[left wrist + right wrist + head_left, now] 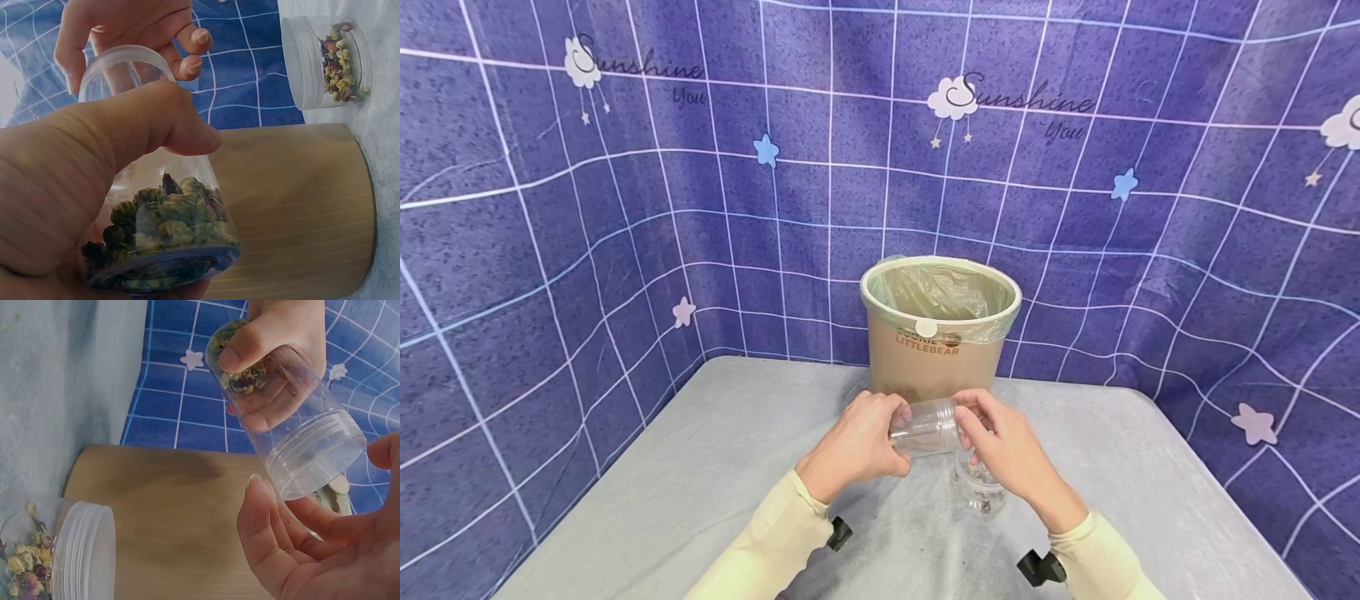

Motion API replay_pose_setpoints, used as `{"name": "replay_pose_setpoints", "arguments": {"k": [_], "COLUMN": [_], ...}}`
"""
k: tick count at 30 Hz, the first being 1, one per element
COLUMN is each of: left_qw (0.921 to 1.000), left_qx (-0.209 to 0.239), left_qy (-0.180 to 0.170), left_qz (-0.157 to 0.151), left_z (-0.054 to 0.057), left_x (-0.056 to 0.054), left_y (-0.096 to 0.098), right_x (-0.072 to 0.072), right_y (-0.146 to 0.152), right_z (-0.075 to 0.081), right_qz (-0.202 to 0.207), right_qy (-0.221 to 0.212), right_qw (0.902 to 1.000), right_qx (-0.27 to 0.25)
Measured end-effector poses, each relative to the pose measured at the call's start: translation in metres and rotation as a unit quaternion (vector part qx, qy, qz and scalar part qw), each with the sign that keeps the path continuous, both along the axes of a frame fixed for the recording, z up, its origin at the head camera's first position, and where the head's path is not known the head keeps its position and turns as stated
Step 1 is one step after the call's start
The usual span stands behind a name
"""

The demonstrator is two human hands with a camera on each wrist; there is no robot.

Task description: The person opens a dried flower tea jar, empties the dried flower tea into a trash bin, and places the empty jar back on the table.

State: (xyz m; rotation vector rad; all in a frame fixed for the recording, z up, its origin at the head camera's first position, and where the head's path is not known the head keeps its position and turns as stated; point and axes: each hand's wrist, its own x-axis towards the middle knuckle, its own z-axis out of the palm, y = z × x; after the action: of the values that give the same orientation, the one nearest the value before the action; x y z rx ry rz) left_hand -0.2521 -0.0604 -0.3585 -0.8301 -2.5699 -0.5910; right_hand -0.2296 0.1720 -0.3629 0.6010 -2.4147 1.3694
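My left hand (861, 437) grips a clear plastic jar (925, 429), tipped on its side with its threaded end toward the right. Dried yellowish-green flower buds (165, 215), a few dark red ones among them, lie in the base end of that jar. Around the threaded end, my right hand (1007, 446) is spread with fingers bent loosely, its fingertips close to the rim. Below the right hand, a second clear jar (84, 550) stands on the table, partly covered by that hand in the head view; it contains dried rosebuds and yellow buds (31, 569).
Just beyond the hands stands a tan trash bin (936, 371) with a pale rim and a thin plastic liner (936, 287). A grey cloth-covered table (700, 500) lies underneath. Blue gridded fabric (820, 200) hangs at the back and both sides.
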Motion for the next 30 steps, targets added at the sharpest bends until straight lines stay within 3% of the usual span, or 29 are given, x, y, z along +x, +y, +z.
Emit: {"name": "replay_pose_setpoints", "arguments": {"k": [11,30], "left_qw": [0.9999,1.0], "left_qx": [0.007,0.002], "left_qy": [0.012,0.001], "left_qz": [-0.009,-0.006], "left_z": [-0.0014,0.0002], "left_x": [-0.0006,0.0014], "left_y": [-0.0007,0.0002], "right_x": [0.0002,0.0021], "right_y": [-0.0018,-0.0035], "right_z": [-0.0008,-0.0018], "right_qz": [-0.009,-0.023], "right_qy": [-0.013,-0.031], "right_qw": [0.9999,0.9988], "right_qx": [0.006,0.03]}}
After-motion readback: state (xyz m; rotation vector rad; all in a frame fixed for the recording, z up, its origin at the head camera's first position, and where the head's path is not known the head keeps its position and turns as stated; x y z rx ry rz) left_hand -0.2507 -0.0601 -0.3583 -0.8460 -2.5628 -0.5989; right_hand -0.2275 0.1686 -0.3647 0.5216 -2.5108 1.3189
